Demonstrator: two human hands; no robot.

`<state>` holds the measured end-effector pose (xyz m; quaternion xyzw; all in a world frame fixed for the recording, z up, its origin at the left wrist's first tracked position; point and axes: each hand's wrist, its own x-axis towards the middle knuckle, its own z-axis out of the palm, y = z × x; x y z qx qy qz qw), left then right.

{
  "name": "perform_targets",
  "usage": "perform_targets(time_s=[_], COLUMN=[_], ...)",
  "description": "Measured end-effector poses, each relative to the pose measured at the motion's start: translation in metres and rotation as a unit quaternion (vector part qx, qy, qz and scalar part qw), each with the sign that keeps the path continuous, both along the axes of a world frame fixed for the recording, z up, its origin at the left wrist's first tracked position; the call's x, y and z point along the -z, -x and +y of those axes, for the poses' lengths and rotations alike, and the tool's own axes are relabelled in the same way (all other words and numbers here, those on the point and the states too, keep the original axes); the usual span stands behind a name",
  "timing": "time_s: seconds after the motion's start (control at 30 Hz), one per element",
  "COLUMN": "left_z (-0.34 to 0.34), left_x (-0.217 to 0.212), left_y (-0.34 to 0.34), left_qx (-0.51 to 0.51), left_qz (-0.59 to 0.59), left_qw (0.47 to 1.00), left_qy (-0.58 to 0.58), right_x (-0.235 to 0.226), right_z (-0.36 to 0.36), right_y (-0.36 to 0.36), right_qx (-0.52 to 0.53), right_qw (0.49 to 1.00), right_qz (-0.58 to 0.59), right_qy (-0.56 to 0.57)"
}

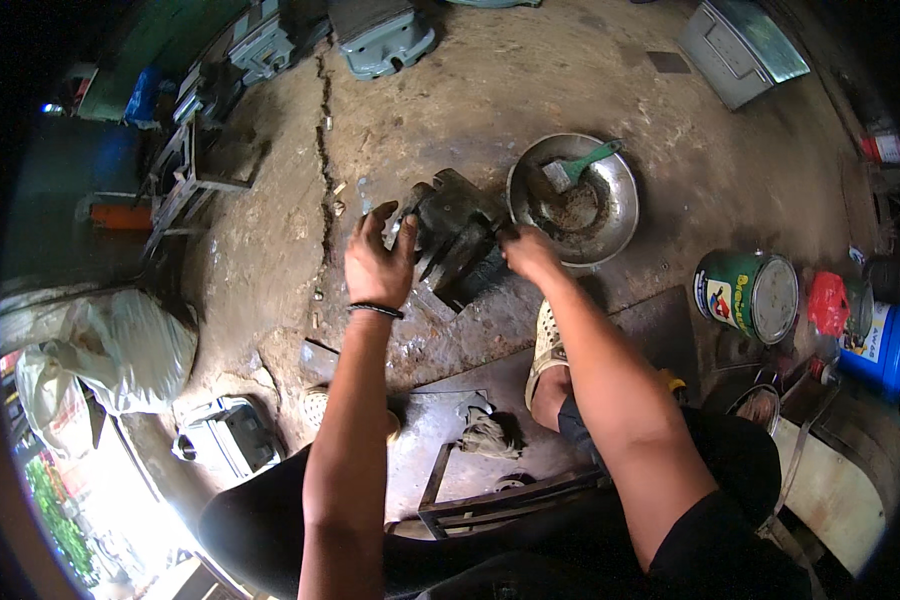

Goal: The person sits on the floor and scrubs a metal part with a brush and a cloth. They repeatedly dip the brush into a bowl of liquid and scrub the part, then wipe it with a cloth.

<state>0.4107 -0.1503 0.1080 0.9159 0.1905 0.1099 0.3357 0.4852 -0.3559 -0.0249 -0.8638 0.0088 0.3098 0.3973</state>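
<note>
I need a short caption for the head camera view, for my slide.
Both hands, left hand and right hand, grip a dark greasy metal part beside a metal bowl holding a brush.

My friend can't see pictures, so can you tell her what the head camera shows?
A person's left hand and right hand grip a dark, greasy metal part on a stained concrete floor. Beside it sits a metal bowl holding a green-handled brush, with a green tin can nearby.

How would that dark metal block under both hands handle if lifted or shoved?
The dark metal block looks like a solid casting, so probably heavy and rigid. Its surface seems greasy, so likely slippery where the left hand and right hand grip. It has a blocky shape on rough concrete floor: unlikely to roll.
</note>
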Motion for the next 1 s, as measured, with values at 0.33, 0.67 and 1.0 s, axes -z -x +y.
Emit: perform_targets(time_s=[0.33, 0.67, 1.0], left_z=[-0.013, 0.019, 0.132], left_x=[0.049, 0.063, -0.063], left_y=[0.009, 0.019, 0.043], left_qx=[-0.078, 0.035, 0.162], left_qz=[-0.145, -0.081, 0.040], left_qw=[0.977, 0.988, 0.979], left_qy=[0.136, 0.123, -0.120], right_x=[0.040, 0.012, 0.025], right_z=[0.105, 0.144, 0.183], right_y=[0.140, 0.141, 0.160], right_qx=[0.548, 0.647, 0.486], right_qw=[0.789, 0.664, 0.843], right_qz=[0.061, 0.158, 0.114], right_qy=[-0.272, -0.340, -0.202])
